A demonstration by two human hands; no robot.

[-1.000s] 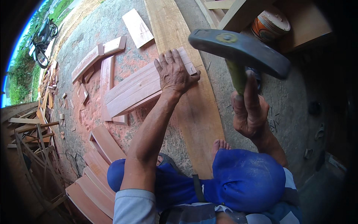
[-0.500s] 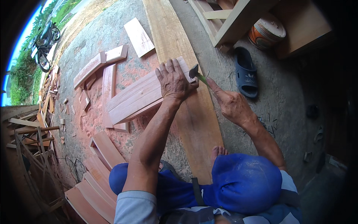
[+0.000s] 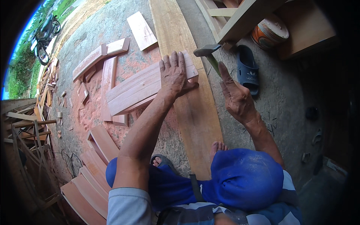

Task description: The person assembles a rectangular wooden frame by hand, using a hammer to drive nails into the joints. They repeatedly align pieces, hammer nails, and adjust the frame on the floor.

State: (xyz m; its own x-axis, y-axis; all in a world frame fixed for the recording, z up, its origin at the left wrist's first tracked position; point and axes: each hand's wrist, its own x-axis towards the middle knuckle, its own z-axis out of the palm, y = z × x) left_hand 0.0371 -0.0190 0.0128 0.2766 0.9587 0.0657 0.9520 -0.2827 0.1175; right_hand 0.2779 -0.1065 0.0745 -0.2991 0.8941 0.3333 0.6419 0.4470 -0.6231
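My left hand (image 3: pixel 173 77) lies on a pinkish wooden piece (image 3: pixel 138 89) built of several boards, fingers stretched over its right part and the thumb pointing right. That piece rests at its right end across a long brown plank (image 3: pixel 195 123). In my right hand (image 3: pixel 237 98) I grip a hammer (image 3: pixel 208 50) by its green handle, index finger stretched along it. The dark hammer head is raised just right of the piece's end, apart from it. Whether a nail stands in the wood I cannot make out.
Angled wooden pieces (image 3: pixel 108 75) and a short board (image 3: pixel 141 30) lie beyond on the concrete. Curved boards (image 3: pixel 88 183) are stacked at lower left. To the right are a blue sandal (image 3: pixel 248 71), loose nails (image 3: pixel 270 125), a wooden frame (image 3: pixel 247 18) and an orange-white bucket (image 3: pixel 270 33).
The hammer has risen away from the piece's right end, and my right hand has shifted slightly right and up. My left hand stays flat on the wood. The view has shifted a little.
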